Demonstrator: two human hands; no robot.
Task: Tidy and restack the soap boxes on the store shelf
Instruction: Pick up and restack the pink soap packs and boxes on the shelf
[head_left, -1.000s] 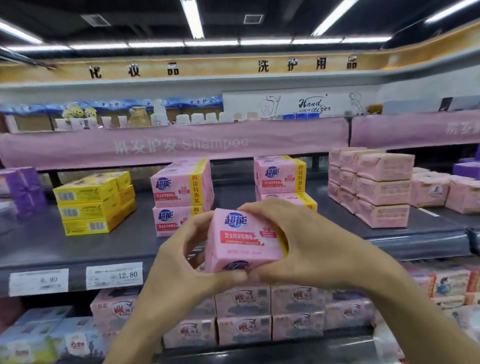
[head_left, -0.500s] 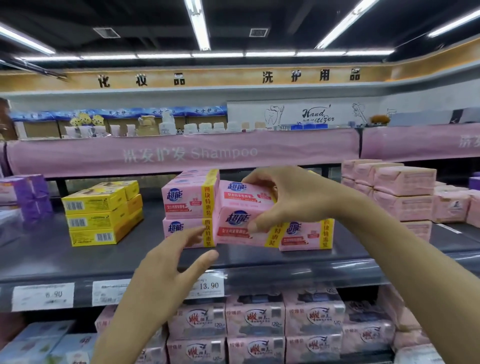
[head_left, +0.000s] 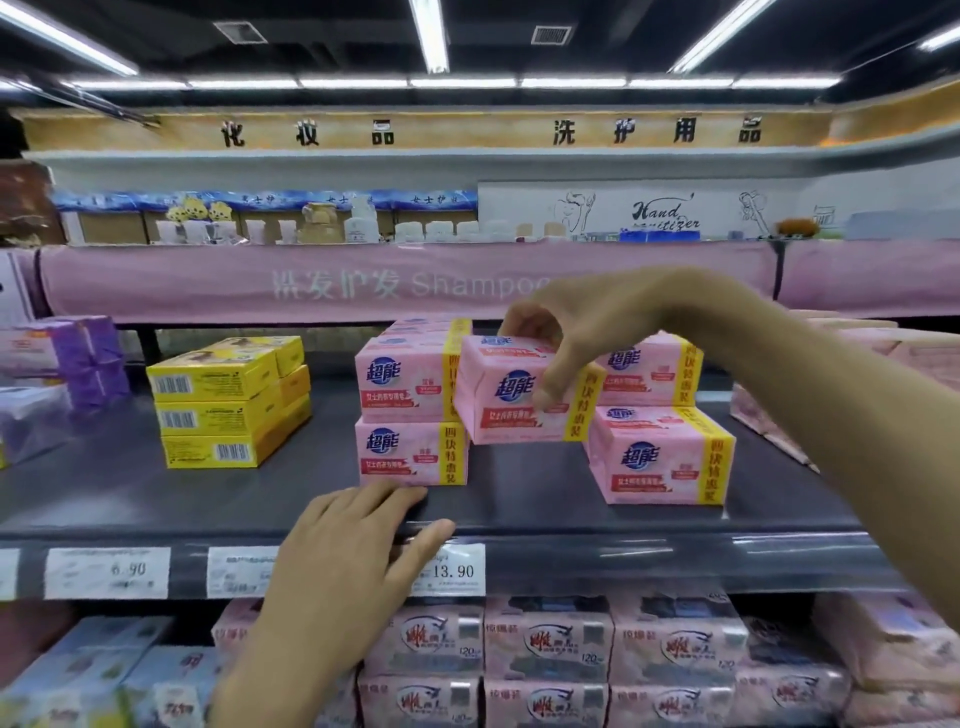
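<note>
The pink soap box (head_left: 498, 410), pinched by the fingers (head_left: 551, 383) of the right hand (head_left: 592, 322), should be set level at 3 o'clock of the two-box stack (head_left: 410, 415); the left hand (head_left: 348, 551) lies open.

Pink soap box (head_left: 511, 395) with yellow band, blue logo; yellow boxes (head_left: 223, 410); dark grey shelf (head_left: 519, 488).

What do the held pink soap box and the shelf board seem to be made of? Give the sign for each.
The held pink soap box: probably printed card under glossy film; sharp edges, soft sheen; shelf board: likely painted metal; dark grey, smooth, faint reflections.
</note>
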